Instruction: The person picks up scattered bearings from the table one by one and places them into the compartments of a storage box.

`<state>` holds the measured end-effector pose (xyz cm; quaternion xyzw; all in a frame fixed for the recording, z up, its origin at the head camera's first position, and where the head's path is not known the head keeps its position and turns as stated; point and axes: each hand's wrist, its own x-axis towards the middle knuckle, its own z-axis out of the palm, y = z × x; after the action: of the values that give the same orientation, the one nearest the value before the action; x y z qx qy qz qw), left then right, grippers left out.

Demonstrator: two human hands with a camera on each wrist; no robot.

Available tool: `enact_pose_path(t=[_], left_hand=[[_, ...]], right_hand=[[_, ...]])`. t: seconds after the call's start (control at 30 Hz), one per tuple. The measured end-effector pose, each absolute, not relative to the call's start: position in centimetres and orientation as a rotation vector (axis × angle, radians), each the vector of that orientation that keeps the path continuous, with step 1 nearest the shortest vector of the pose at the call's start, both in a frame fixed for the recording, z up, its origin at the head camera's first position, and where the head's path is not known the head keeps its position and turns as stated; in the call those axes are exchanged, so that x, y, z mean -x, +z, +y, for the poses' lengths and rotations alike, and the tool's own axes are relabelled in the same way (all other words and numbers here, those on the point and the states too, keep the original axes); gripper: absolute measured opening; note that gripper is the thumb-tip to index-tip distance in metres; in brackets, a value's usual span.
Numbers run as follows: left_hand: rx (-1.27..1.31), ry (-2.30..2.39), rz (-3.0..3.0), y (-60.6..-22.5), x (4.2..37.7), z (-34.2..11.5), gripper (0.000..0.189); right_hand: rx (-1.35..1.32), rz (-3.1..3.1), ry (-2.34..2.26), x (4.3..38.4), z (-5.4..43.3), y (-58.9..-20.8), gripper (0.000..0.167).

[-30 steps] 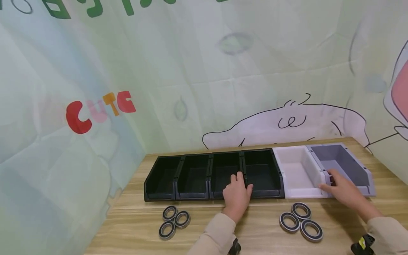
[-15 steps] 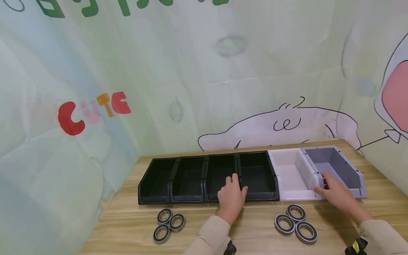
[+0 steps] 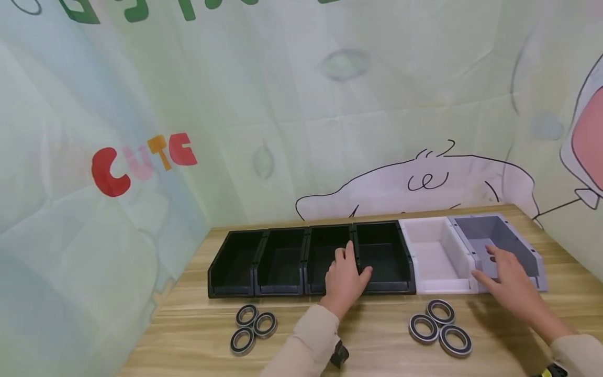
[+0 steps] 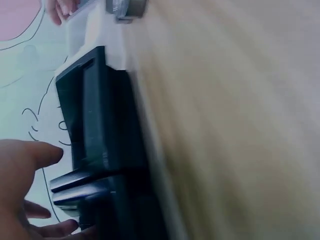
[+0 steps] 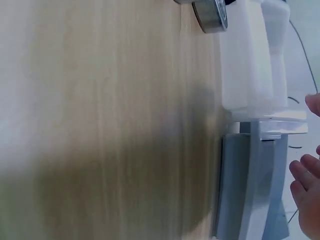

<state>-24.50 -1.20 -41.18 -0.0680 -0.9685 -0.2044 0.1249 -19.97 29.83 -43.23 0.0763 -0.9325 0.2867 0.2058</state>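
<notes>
My left hand [image 3: 343,283] hovers at the divider between the third black bin [image 3: 316,288] and the fourth black bin [image 3: 388,287], thumb and fingers spread to either side. The left wrist view shows a gap between the thumb and the black divider [image 4: 82,187]. My right hand [image 3: 512,283] is over the front of the grey bin [image 3: 542,275], its fingers apart and holding nothing. Its thumb tip lies near the wall shared with the white bin [image 3: 445,286]. In the right wrist view the right fingers [image 5: 303,175] stand off from the grey bin's edge.
Three bearings [image 3: 234,345] lie clustered on the wooden table [image 3: 188,340] at left. Three more bearings [image 3: 466,350] lie before the white bin. Two further black bins [image 3: 231,291] end the row at left. A printed curtain [image 3: 264,115] hangs behind.
The right hand has released the wall between the white and grey bins and lifted, its fingers spreading. The left hand has risen slightly off the black divider, its thumb opening wider.
</notes>
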Motion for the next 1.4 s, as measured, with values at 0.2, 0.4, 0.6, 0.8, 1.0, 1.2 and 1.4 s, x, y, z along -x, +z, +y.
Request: enact_pose_path(t=[0.2,0.4,0.6,0.8,1.0,1.2,1.4], left_hand=[[0.122,-0.621,-2.902,-40.4,26.8,-0.4,0.074],[0.081,-0.596,-2.952,-40.3,28.2,0.1,0.061],[0.038,-0.538,-3.005,-40.2,28.8,0.5,0.055],[-0.008,-0.519,-3.013,-40.1,28.7,0.8,0.054],[-0.021,-0.416,-3.007,-40.3,28.7,1.2,0.052],[-0.043,-0.372,-3.018,-40.3,28.7,1.4,0.054],[-0.046,-0.389,-3.031,-40.3,28.6,1.4,0.053]], right_hand=[[-0.318,-2.545,0.715,18.6,29.8,-42.9,0.058],[-0.459,-2.549,0.586,17.3,28.4,-43.2,0.051],[-0.621,-2.821,0.515,15.6,26.4,-43.7,0.035],[-0.549,-3.095,0.542,14.3,24.0,-44.4,0.059],[-0.398,-3.124,0.492,14.6,22.9,-44.8,0.066],[-0.359,-3.108,0.435,14.7,22.4,-44.9,0.056],[-0.329,-3.161,0.452,14.7,22.4,-45.0,0.050]])
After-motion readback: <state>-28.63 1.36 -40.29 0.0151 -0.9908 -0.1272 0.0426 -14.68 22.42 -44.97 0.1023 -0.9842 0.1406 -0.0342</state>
